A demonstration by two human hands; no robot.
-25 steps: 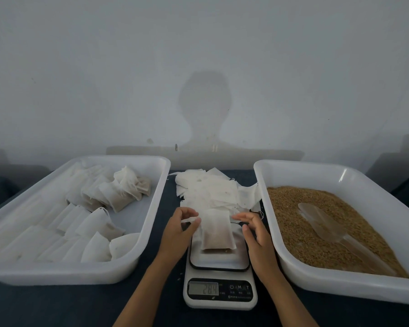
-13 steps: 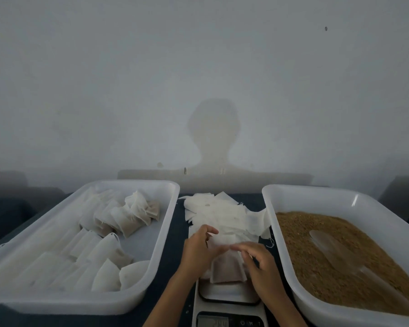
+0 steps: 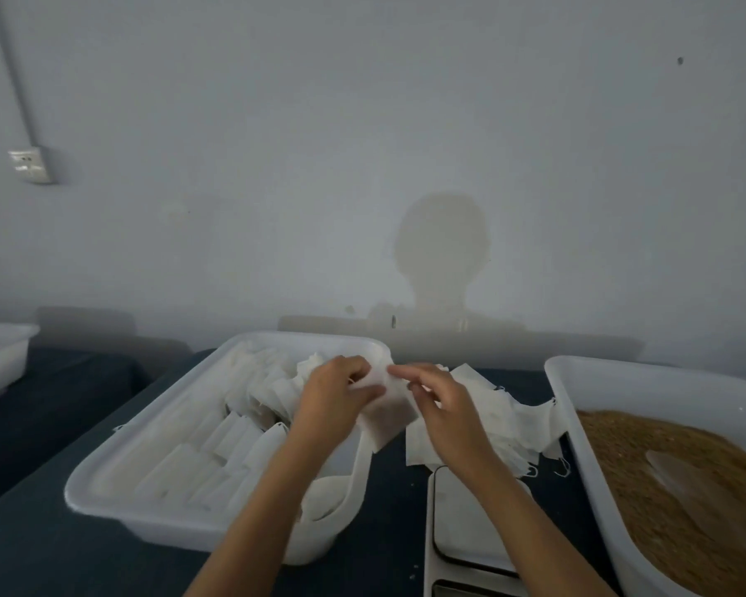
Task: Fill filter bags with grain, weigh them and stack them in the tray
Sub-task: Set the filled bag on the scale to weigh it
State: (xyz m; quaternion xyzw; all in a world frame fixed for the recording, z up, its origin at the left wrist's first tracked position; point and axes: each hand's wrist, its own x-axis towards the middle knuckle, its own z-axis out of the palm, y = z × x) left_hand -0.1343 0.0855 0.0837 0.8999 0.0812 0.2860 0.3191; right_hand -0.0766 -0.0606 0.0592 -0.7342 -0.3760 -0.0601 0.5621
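The filled filter bag is thin, matt, paper-like fabric, faintly see-through, the brown grain inside showing as a dark patch. Just right of it, the loose pile of empty bags has the same soft, fibrous, creased look, with thin strings trailing. Left of the bag, the tray is smooth white plastic with a soft sheen on its rim. Below the bag, the scale has a smooth, pale, slightly glossy plate. Far right of the bag, the grain is coarse, granular and dull brown in another smooth white plastic tub, with a translucent plastic scoop lying in it. The tabletop looks like dark matt cloth.
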